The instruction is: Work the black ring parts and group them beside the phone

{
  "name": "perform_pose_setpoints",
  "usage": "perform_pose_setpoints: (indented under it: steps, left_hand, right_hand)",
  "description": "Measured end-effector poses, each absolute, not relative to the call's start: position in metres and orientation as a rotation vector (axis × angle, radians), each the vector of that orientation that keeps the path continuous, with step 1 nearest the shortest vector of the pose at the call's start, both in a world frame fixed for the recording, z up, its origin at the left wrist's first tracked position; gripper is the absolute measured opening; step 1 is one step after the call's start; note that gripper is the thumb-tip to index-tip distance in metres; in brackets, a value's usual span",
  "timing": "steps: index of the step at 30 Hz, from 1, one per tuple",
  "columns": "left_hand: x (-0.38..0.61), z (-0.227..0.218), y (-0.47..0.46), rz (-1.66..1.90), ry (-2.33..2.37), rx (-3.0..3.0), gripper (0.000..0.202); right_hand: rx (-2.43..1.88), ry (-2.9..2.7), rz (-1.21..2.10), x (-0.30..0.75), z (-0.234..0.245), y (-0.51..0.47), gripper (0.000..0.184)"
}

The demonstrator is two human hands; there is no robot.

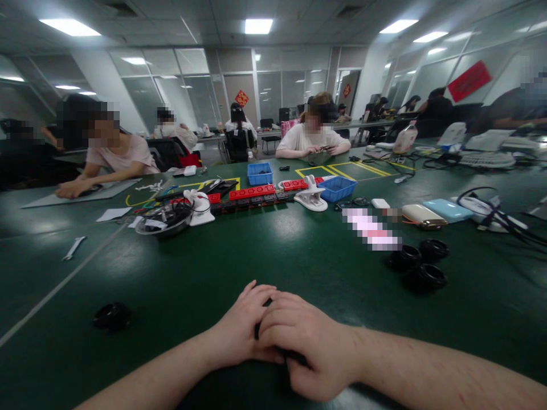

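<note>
My left hand (243, 324) and my right hand (310, 341) meet above the near part of the green table. Both are closed around a small black part (296, 357). Only bits of it show between the fingers, so its shape is mostly hidden. The right hand's fingers lie over the left hand's fingertips. One black ring-shaped part (111, 316) rests on the table to the left of my hands. To the right, three similar hollow black parts (427, 277) stand in a cluster.
Further back are a metal bowl (164, 228) of black pieces, a red-and-black power strip (252, 195), a white clip (311, 196) and blue bins (260, 173). A wrench (74, 248) lies left. Phones and cables are at right. Co-workers (316, 134) sit across the table.
</note>
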State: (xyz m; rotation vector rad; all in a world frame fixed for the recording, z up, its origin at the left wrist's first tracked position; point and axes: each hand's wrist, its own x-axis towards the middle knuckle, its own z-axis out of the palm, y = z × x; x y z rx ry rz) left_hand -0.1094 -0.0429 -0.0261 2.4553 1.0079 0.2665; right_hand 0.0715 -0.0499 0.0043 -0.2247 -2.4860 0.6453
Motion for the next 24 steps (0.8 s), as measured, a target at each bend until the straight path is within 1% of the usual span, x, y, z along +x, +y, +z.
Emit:
perform_pose_setpoints:
  steps: [2,3,7,11,17,24]
  left_hand:
    - [-0.109,-0.027,-0.044,0.324,1.025,2.428,0.072]
    - [-0.109,-0.026,-0.044,0.359,1.037,2.41,0.07]
    - [-0.107,-0.024,-0.046,0.456,1.067,2.35,0.051]
    - [-0.104,-0.019,-0.047,0.455,1.085,2.331,0.042]
    - [-0.103,-0.016,-0.049,0.437,1.096,2.357,0.037]
    - [-0.105,-0.017,-0.048,0.344,1.047,2.416,0.044]
  right_hand:
    - [-0.286,-2.425,0.62,0.072,0.006,-0.05,0.032]
    - [-0.343,-2.406,0.609,0.072,0.006,-0.051,0.031]
    - [-0.613,-2.415,0.561,0.073,0.002,-0.051,0.032]
    - [-0.715,-2.445,0.529,0.072,-0.003,-0.05,0.023]
    - [-0.632,-2.452,0.553,0.072,-0.001,-0.049,0.019]
    - [-0.363,-2.507,0.616,0.073,0.001,-0.05,0.024]
